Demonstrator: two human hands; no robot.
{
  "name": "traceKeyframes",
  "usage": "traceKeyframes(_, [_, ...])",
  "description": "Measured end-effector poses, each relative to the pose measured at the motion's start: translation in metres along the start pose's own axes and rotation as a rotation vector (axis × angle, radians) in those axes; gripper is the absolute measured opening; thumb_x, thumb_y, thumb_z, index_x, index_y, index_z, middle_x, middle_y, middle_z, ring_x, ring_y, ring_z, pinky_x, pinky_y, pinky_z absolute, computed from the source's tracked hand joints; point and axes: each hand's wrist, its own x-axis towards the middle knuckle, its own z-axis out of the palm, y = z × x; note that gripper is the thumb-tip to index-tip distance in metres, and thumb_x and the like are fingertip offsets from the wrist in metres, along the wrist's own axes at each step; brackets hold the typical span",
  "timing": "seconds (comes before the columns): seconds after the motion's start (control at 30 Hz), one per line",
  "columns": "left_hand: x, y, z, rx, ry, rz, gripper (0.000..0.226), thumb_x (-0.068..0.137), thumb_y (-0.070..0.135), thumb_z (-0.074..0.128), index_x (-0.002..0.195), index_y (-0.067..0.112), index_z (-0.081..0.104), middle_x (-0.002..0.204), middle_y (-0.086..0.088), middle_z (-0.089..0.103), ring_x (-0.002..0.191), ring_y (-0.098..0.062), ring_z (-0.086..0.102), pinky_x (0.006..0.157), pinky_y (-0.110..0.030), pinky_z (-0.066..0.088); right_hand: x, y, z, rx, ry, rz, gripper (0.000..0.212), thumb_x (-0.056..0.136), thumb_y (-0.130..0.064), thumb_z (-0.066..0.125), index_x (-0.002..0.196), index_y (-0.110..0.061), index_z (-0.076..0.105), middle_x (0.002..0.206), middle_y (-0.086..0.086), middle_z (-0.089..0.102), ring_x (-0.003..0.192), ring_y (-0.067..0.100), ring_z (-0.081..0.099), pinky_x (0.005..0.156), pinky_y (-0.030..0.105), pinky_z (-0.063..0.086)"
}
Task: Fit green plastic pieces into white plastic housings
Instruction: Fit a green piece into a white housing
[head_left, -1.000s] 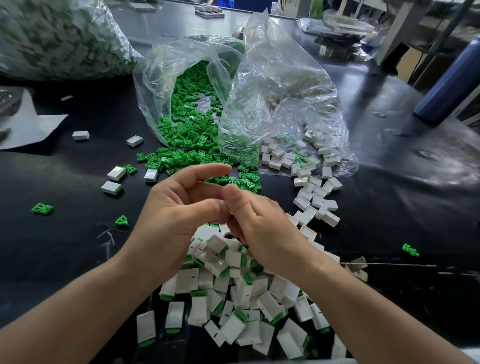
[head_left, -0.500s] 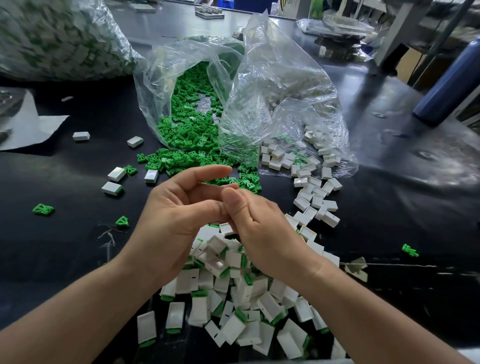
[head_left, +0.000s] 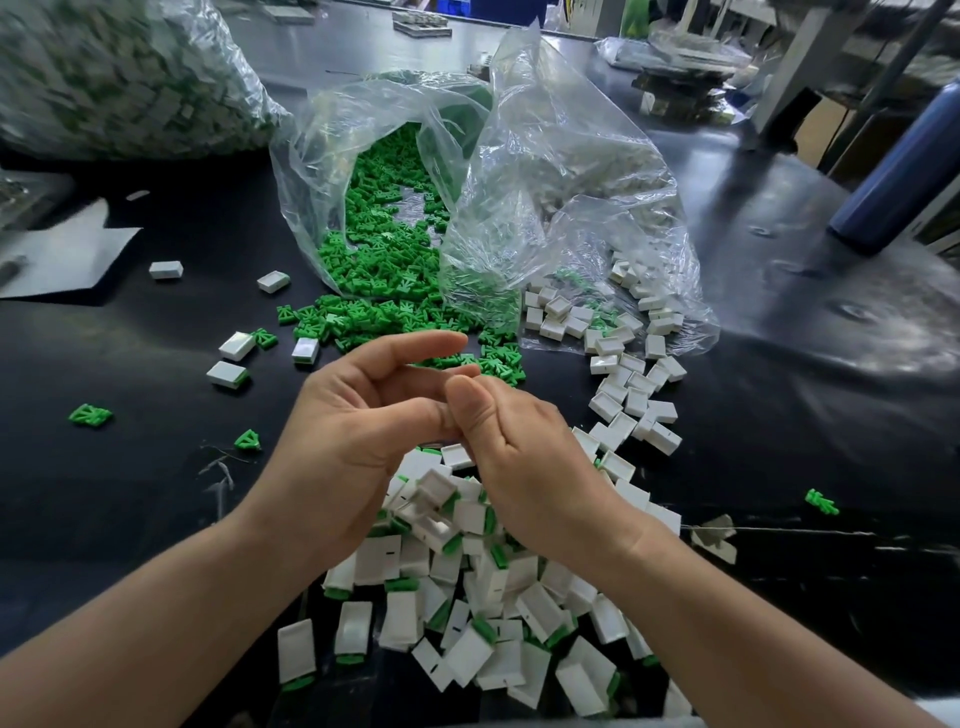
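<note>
My left hand (head_left: 358, 431) and my right hand (head_left: 524, 457) meet thumb to thumb above a heap of assembled white housings with green ends (head_left: 467, 613). My right hand's fingers curl under its palm. On my left hand the forefinger reaches out over them. Whatever sits between the fingertips is hidden. Loose green pieces (head_left: 384, 312) spill from an open clear bag (head_left: 363, 156) just beyond the hands. Empty white housings (head_left: 628, 384) trail from a second clear bag (head_left: 571, 197) to the right.
A black table (head_left: 779, 415) carries everything. A large full bag (head_left: 119, 78) lies at the back left, and a dark blue bottle (head_left: 898, 171) at the far right. Stray housings (head_left: 228, 371) and green pieces (head_left: 89, 414) dot the left side. White paper (head_left: 67, 260) lies at the left edge.
Both hands stay pressed together and have risen slightly away from the heap. The heap and the bags are unchanged.
</note>
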Motion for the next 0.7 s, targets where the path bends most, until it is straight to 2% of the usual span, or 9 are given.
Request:
traceKeyframes(0.13, [0.000, 0.000, -0.001, -0.008, -0.018, 0.001, 0.036, 0.057, -0.004, 0.061, 0.080, 0.020, 0.076, 0.076, -0.010, 0.073, 0.076, -0.020, 0.071, 0.062, -0.024, 0.055, 0.001, 0.000, -0.001, 0.000, 0.009, -0.013, 0.043, 0.096, -0.040, 0.026, 0.099, -0.011, 0.057, 0.092, 0.003, 0.061, 0.088, 0.022, 0.054, 0.079, 0.039, 0.043])
traceKeyframes(0.23, [0.000, 0.000, -0.001, -0.029, -0.042, -0.004, 0.036, 0.059, -0.006, 0.060, 0.082, 0.018, 0.075, 0.076, -0.012, 0.073, 0.076, -0.022, 0.071, 0.061, -0.026, 0.055, 0.002, 0.002, -0.002, 0.018, -0.004, -0.001, 0.037, 0.096, -0.040, 0.026, 0.075, -0.023, 0.050, 0.069, -0.009, 0.047, 0.067, 0.010, 0.043, 0.066, 0.032, 0.032])
traceKeyframes(0.33, [0.000, -0.001, -0.003, -0.033, -0.051, -0.029, 0.036, 0.060, -0.005, 0.062, 0.089, 0.014, 0.072, 0.076, -0.014, 0.072, 0.069, -0.025, 0.069, 0.058, -0.029, 0.056, 0.003, 0.005, -0.003, 0.175, -0.023, 0.044, 0.047, 0.095, -0.045, 0.028, 0.067, -0.019, 0.054, 0.056, -0.010, 0.042, 0.055, 0.005, 0.038, 0.058, 0.027, 0.027])
traceKeyframes(0.43, [0.003, -0.002, -0.005, 0.018, -0.031, -0.039, 0.041, 0.060, 0.002, 0.066, 0.101, 0.011, 0.066, 0.076, -0.010, 0.072, 0.065, -0.024, 0.067, 0.061, -0.036, 0.056, 0.004, 0.006, -0.007, 0.348, -0.063, 0.095, 0.056, 0.080, -0.061, 0.023, 0.055, -0.022, 0.053, 0.047, -0.010, 0.044, 0.045, 0.001, 0.037, 0.052, 0.020, 0.031])
traceKeyframes(0.53, [0.003, -0.003, -0.005, 0.053, -0.006, -0.040, 0.040, 0.060, 0.007, 0.067, 0.099, 0.013, 0.066, 0.075, -0.006, 0.073, 0.063, -0.017, 0.066, 0.061, -0.028, 0.055, 0.006, 0.007, -0.013, 0.388, -0.104, 0.107, 0.068, 0.073, -0.065, 0.020, 0.059, -0.013, 0.061, 0.043, -0.010, 0.050, 0.041, -0.002, 0.041, 0.046, 0.009, 0.033])
traceKeyframes(0.63, [0.004, -0.004, -0.005, 0.063, 0.016, -0.037, 0.040, 0.056, 0.010, 0.070, 0.095, 0.016, 0.067, 0.075, -0.007, 0.073, 0.067, -0.018, 0.069, 0.065, -0.026, 0.057, 0.009, 0.012, -0.018, 0.318, -0.039, 0.107, 0.078, 0.072, -0.067, 0.023, 0.060, -0.001, 0.062, 0.043, -0.008, 0.049, 0.042, 0.000, 0.041, 0.052, 0.014, 0.033])
traceKeyframes(0.7, [0.004, -0.003, -0.007, 0.081, 0.019, -0.029, 0.034, 0.056, 0.009, 0.071, 0.089, 0.018, 0.071, 0.073, -0.006, 0.072, 0.068, -0.018, 0.069, 0.066, -0.025, 0.056, 0.011, 0.015, -0.021, 0.285, 0.034, 0.110, 0.067, 0.075, -0.064, 0.030, 0.058, -0.008, 0.063, 0.043, -0.007, 0.048, 0.041, 0.000, 0.041, 0.051, 0.016, 0.031])
